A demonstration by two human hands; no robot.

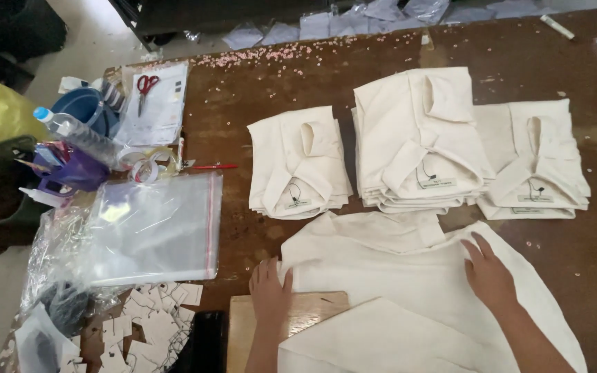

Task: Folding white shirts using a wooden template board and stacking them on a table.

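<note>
Both hands lie flat on a cream shirt [409, 276] spread face down across the near edge of the brown tabletop [589, 262]. The left hand [269, 290] rests open, palm down, fingers together, at the shirt's left fold beside a tan cardboard folding board [312, 307]; the right hand [486, 271] is also open and flat, pressing the cloth near the right fold, gripping nothing. By the look of it the folding is midway: the sides seem turned in, and the next move would likely call for smoothing the cloth and bringing the bottom up squarely. The fabric looks like matte, soft woven cotton. Beyond it sit three stacks of folded shirts [419, 138] with collars up and small hang tags. To the left lie glossy clear plastic bags [157, 231], red-handled scissors [146, 86] and scattered card tags [150, 321].
</note>
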